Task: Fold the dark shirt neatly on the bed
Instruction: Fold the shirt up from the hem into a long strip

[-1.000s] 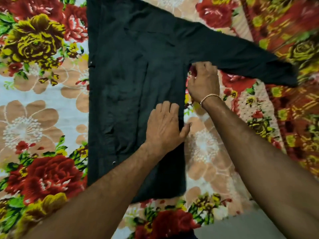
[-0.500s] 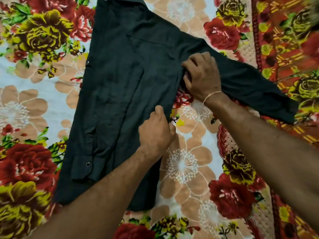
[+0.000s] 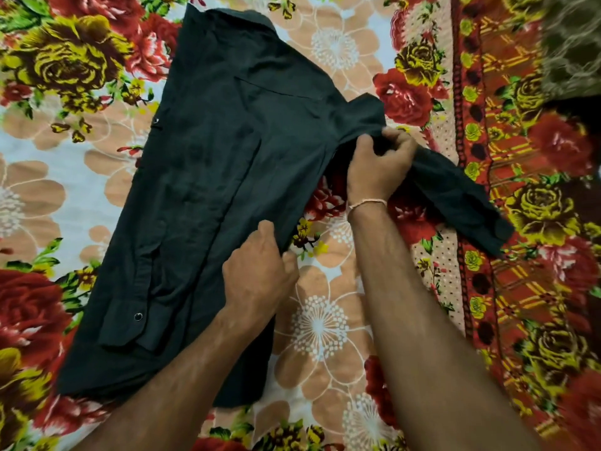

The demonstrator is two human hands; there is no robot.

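The dark shirt (image 3: 211, 177) lies flat on the bed, collar at the top, hem towards me, tilted to the left. Its left sleeve is folded over the body, the cuff with a snap button near the lower left. My left hand (image 3: 257, 275) pinches the shirt's right side edge at mid height. My right hand (image 3: 379, 164) grips bunched cloth at the right armpit, lifted a little off the bed. The right sleeve (image 3: 455, 193) trails from that hand down to the right over the bedsheet.
A floral bedsheet (image 3: 325, 327) with red, yellow and peach flowers covers the bed. A red patterned border strip (image 3: 481, 157) runs down the right side. Something brown and blurred (image 3: 572, 43) lies at the top right corner.
The shirt now sits tilted and lower in view. My left hand went from flat on the shirt to pinching its side edge. My right hand has gathered and lifted the armpit cloth.
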